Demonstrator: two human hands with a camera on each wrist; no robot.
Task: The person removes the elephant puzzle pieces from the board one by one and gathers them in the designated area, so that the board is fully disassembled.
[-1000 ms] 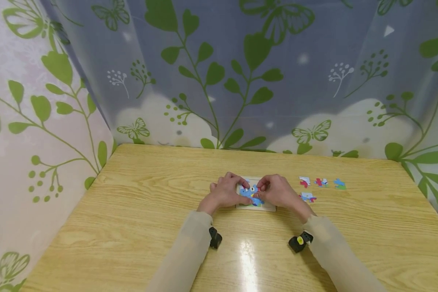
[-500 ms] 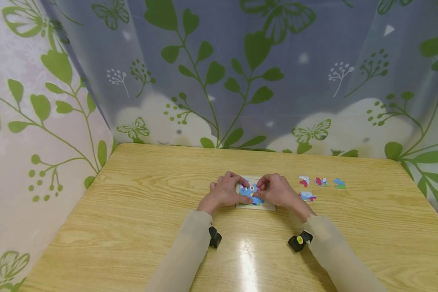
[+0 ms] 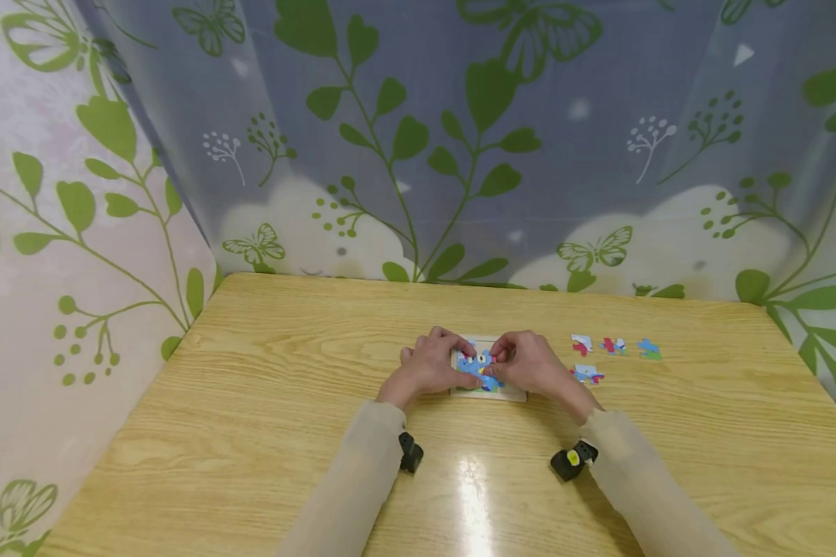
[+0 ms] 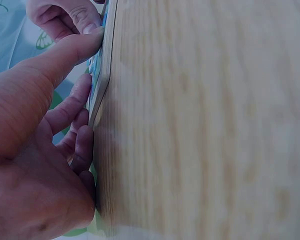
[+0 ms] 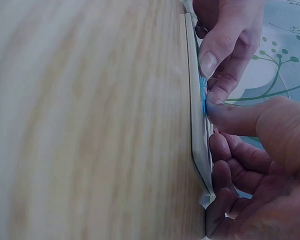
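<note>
A jigsaw puzzle in a pale wooden tray (image 3: 515, 393) lies mid-table, its joined pieces (image 3: 470, 367) showing a blue character with white eyes. My left hand (image 3: 432, 365) rests over the tray's left side, with thumb and forefinger spread and touching the pieces. From the right, my right hand (image 3: 532, 365) pinches a small puzzle piece (image 3: 493, 360) between thumb and forefinger, right at the joined picture; the fingers hide most of this piece. In the left wrist view the left thumb (image 4: 72, 50) lies straight across the tray's edge. The right wrist view has the right thumb (image 5: 240, 117) pressing on blue pieces.
Several loose puzzle pieces lie to the right: a red and white one (image 3: 581, 345), a red and blue one (image 3: 613, 346), a blue and green one (image 3: 649, 349) and a blue one (image 3: 587, 375). A patterned curtain (image 3: 418, 155) hangs behind the wooden table (image 3: 286, 371).
</note>
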